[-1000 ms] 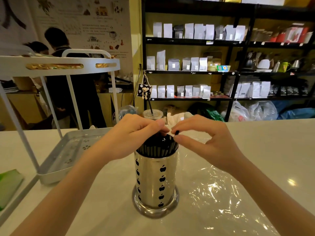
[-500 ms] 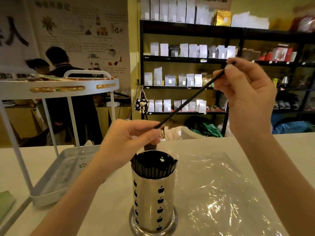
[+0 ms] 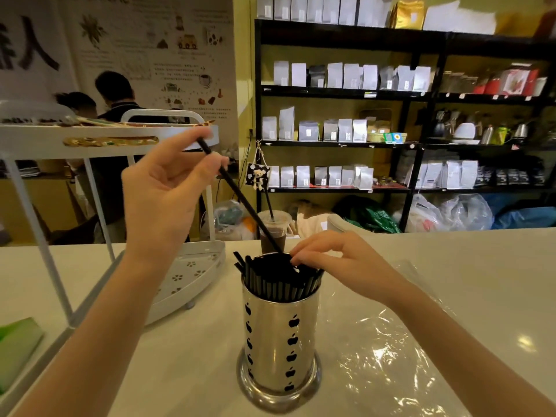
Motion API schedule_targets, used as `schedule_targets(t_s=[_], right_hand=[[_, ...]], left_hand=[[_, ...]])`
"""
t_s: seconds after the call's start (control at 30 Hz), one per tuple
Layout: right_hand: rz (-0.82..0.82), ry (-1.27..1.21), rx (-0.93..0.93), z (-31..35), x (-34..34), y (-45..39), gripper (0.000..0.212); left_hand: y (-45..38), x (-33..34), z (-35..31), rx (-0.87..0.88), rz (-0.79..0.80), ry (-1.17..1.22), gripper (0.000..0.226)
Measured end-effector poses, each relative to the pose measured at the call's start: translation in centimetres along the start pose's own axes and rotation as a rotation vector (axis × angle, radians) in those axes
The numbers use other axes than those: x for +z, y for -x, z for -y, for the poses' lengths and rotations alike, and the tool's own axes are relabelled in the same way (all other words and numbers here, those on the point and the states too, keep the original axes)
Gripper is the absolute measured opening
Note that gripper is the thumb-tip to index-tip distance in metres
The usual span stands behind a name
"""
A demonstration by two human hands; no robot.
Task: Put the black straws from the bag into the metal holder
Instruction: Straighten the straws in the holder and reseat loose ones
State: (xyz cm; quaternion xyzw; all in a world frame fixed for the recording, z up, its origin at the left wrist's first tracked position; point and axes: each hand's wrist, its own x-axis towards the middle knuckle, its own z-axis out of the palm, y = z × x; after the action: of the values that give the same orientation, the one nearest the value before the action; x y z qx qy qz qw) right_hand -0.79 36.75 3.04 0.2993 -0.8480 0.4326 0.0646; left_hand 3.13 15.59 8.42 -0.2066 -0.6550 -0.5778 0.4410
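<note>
A shiny metal holder [image 3: 279, 341] with black apple cut-outs stands on the white counter, packed with black straws [image 3: 279, 279]. My left hand [image 3: 168, 191] is raised up and left of it, pinching the upper end of one black straw [image 3: 240, 197]. That straw slants down to the holder's rim. My right hand [image 3: 340, 260] is low at the rim on the right, its fingertips pinched at the straw's lower end among the straw tops. The clear plastic bag [image 3: 391, 356] lies flat on the counter to the holder's right.
A white two-tier rack [image 3: 186, 281] stands at the left, its lower tray close to the holder. Just behind the holder is an iced drink cup [image 3: 273, 233] with its own straw. A green item [image 3: 18, 341] lies at the left edge. Shelves and two people are beyond the counter.
My right hand came down from high on the right to the holder's rim. My left hand rose from the rim and now holds the straw's upper end, so the straw slants the other way.
</note>
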Motion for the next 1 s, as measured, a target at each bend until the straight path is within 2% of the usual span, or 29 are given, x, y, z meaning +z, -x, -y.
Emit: schedule_targets(t_s=[0.13, 0.27, 0.33, 0.37, 0.4, 0.47, 0.5, 0.57, 0.67, 0.77, 0.83, 0.87, 1.0], right_hand=[[0.037, -0.087, 0.093, -0.1, 0.6, 0.1, 0.039], [0.013, -0.278, 0.097, -0.7, 0.9, 1.1, 0.055], [0.129, -0.235, 0.125, -1.5, 1.3, 0.1, 0.046], [0.231, -0.227, 0.088, -2.8, 1.5, 0.6, 0.038], [0.268, -0.193, 0.046, -4.5, 1.2, 1.3, 0.034], [0.280, -0.124, 0.016, -5.1, 1.3, 2.5, 0.030], [0.238, -0.132, -0.002, -3.8, 1.7, 2.7, 0.035], [0.087, -0.148, 0.014, -0.9, 2.1, 3.4, 0.059], [0.051, -0.105, -0.079, -0.7, 2.9, 3.8, 0.074], [0.038, -0.067, -0.064, -0.7, 3.0, 3.3, 0.074], [0.038, -0.079, -0.074, -0.4, 3.1, 3.2, 0.067], [0.037, -0.083, -0.078, -0.1, 3.2, 3.1, 0.062], [0.049, 0.003, -0.122, 1.0, 3.3, 2.9, 0.044]], left_hand=[[1.0, 0.4, 0.2, -0.006, 0.258, -0.116, 0.025], [2.8, 1.0, 0.9, -0.019, 0.501, -0.249, 0.021], [3.7, 1.1, 1.6, -0.005, 0.558, -0.309, 0.019], [4.0, 1.1, 1.9, -0.004, 0.577, -0.331, 0.020], [4.4, 1.1, 2.1, -0.012, 0.592, -0.342, 0.023], [4.9, 0.9, 2.6, -0.034, 0.606, -0.322, 0.031], [5.1, 0.8, 2.8, -0.042, 0.602, -0.299, 0.037], [5.4, 0.5, 3.0, -0.035, 0.571, -0.269, 0.046], [5.5, -0.1, 3.1, -0.057, 0.540, -0.269, 0.062], [6.0, -0.8, 3.9, -0.289, 0.574, -0.308, 0.110], [6.4, -1.0, 4.6, -0.443, 0.630, -0.299, 0.122], [6.5, -1.0, 4.8, -0.476, 0.662, -0.289, 0.119], [6.8, -0.3, 4.4, -0.428, 0.721, -0.305, 0.075]])
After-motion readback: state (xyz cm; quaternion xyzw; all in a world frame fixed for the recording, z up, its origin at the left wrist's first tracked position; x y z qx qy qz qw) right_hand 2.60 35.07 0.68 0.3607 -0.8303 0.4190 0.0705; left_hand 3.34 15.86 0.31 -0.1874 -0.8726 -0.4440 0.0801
